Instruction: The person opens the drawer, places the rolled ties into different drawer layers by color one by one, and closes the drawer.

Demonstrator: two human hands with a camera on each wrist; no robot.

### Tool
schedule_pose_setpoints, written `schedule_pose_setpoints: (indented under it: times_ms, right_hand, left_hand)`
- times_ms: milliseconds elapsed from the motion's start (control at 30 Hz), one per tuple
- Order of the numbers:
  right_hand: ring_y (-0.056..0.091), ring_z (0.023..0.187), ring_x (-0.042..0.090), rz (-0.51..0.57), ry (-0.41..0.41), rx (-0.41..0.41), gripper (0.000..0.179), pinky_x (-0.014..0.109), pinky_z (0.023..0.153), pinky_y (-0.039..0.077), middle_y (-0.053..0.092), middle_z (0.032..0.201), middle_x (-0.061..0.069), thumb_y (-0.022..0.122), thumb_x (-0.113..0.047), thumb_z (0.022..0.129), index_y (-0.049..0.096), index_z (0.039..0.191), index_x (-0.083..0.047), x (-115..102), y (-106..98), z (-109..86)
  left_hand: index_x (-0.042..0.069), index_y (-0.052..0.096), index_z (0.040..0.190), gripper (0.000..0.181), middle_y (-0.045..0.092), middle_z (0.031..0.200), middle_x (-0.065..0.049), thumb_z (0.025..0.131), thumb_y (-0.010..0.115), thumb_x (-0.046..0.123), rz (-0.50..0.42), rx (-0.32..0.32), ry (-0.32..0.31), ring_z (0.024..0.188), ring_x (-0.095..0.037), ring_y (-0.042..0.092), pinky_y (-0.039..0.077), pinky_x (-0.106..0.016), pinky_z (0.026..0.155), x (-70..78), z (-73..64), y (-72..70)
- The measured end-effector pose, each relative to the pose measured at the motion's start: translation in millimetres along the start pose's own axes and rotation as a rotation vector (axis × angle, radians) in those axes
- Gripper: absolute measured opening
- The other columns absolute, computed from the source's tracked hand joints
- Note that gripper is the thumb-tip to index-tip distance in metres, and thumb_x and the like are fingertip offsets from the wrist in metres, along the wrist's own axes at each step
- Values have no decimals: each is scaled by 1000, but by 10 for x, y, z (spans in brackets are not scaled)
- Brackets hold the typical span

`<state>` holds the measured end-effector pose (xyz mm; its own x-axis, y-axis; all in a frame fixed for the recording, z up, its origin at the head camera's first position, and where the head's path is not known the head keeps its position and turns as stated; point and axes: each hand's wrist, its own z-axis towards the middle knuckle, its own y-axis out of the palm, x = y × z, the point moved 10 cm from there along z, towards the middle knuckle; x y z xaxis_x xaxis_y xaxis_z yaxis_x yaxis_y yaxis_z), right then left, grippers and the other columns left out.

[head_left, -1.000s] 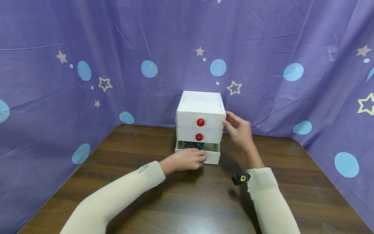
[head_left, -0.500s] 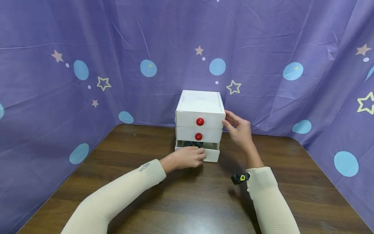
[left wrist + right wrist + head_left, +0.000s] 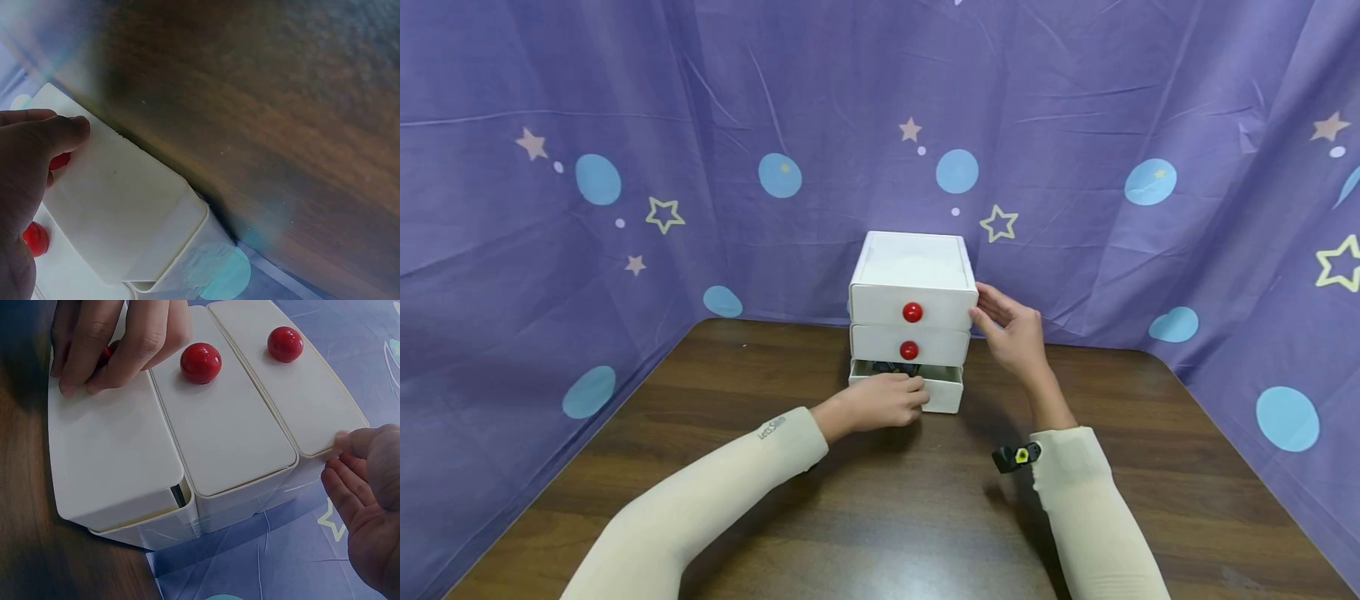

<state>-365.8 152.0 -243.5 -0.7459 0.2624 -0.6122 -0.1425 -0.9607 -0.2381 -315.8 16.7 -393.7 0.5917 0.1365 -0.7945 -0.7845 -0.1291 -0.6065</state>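
A white three-drawer cabinet (image 3: 913,258) stands at the back of the table. Its bottom drawer (image 3: 943,397) is partly out, and a dark patterned thing (image 3: 889,367) shows inside; its kind cannot be made out. My left hand (image 3: 880,402) pinches the red knob (image 3: 59,161) on that drawer's front, with fingers and thumb bent around it. At the cabinet's upper right front corner, my right hand (image 3: 1015,337) rests its thumb on the front edge. The other fingers, nearly straight, lie against the side wall. Above, two red knobs (image 3: 912,312) sit on closed drawers.
The brown wooden table (image 3: 880,517) stretches in front and to both sides. A purple curtain (image 3: 820,92) with stars and blue dots hangs behind and beside it. A black strap (image 3: 1015,457) sits at the right sleeve cuff.
The bottom drawer has slid slightly inward along with my left hand, and less of the dark thing shows. My right hand stays at the cabinet's corner.
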Motion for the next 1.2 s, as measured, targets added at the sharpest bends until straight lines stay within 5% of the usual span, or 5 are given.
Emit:
schedule_pose_setpoints:
  times_ms: [667,1200]
  right_hand:
    - [68,108,46,-1,11,-3,37,44,90,57,66,119,33,70,13,90,63,126,17,-6,2,0]
    - [68,108,45,3,6,-1,37,36,90,58,66,119,33,70,13,90,63,126,17,-3,-2,-3]
  left_hand:
    - [27,76,95,15,60,105,4,99,65,18,18,8,-45,101,-16,53,51,-24,82,-67,46,68]
    - [26,78,93,20,61,102,4,98,66,11,-5,10,-67,100,-17,53,51,-25,84,-113,82,121]
